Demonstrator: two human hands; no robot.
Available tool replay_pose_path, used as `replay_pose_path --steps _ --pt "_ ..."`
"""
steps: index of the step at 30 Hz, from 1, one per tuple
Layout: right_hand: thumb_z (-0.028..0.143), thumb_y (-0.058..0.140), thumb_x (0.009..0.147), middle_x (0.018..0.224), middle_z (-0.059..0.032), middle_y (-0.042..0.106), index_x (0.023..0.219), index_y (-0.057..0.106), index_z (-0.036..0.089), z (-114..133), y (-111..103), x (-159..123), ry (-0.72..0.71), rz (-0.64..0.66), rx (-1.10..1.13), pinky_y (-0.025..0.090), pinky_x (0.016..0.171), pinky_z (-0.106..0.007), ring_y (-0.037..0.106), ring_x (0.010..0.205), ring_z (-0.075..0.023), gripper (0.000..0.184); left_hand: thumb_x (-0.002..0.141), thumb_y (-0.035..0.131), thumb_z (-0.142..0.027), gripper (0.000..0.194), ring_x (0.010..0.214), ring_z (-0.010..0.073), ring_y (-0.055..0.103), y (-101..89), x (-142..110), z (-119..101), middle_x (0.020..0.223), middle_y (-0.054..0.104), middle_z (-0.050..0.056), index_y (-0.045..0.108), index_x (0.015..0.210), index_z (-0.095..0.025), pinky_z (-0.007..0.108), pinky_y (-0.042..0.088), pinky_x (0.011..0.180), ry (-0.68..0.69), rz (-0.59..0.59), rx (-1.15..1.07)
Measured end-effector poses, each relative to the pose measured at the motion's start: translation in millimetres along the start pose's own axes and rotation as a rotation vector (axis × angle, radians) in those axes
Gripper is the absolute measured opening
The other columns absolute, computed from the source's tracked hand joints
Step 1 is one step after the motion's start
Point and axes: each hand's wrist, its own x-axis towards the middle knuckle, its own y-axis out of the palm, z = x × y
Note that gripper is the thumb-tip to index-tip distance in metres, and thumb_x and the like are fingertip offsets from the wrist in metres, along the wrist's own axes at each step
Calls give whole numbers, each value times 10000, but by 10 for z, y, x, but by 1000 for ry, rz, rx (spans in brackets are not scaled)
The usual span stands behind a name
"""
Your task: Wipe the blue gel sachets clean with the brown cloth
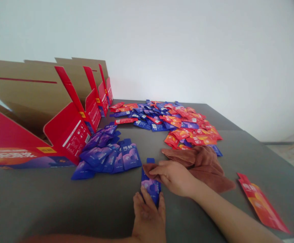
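To the left of the fingers, open boxes are set in a row. Their outsides are mostly red and their insides are brown, but their bottoms are hidden. Right under the fingers, one blue pouch is laid on the gray table; what is inside cannot be told. Its near end is held by the left hand, with a finger on top and the thumb at the edge. A brown cloth is pinched by the right hand, and part of the pouch is covered by it. More blue pouches are heaped left of the fingers. Far past the fingers, a mixed pile of red and blue is spread, partly blocked by the cloth. Right of the fingers, one red pouch is seen alone.
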Motion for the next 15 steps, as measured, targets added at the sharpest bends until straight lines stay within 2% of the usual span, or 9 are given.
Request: replay_pose_path --steps 3,5,11,15 --pt "221 420 871 855 -42 595 1002 631 224 -48 15 16 92 -60 -53 333 663 -244 522 766 -145 248 752 525 -88 524 1013 313 578 2 3 5 1181 568 212 434 1177 -380 468 425 869 -8 -13 -1" --pt "212 418 869 846 -41 594 982 633 218 -56 18 18 93 -69 -69 328 661 -246 518 758 -144 243 748 542 -115 514 1005 312 583 10 5 7 1179 574 203 439 1174 -385 461 425 868 -15 -20 -11" --pt "146 409 846 879 -33 608 982 627 208 56 -24 2 -181 59 7 336 719 -257 521 821 -157 265 751 525 -107 515 1022 310 574 55 0 -12 1174 591 174 444 1173 -392 489 411 871 -4 -9 -23" --pt "171 419 847 891 -32 613 938 635 202 130 -30 -3 -265 106 4 329 745 -275 517 841 -169 237 735 535 -84 554 1021 312 575 57 -3 -27 1170 592 179 435 1181 -397 486 399 879 -1 6 11"
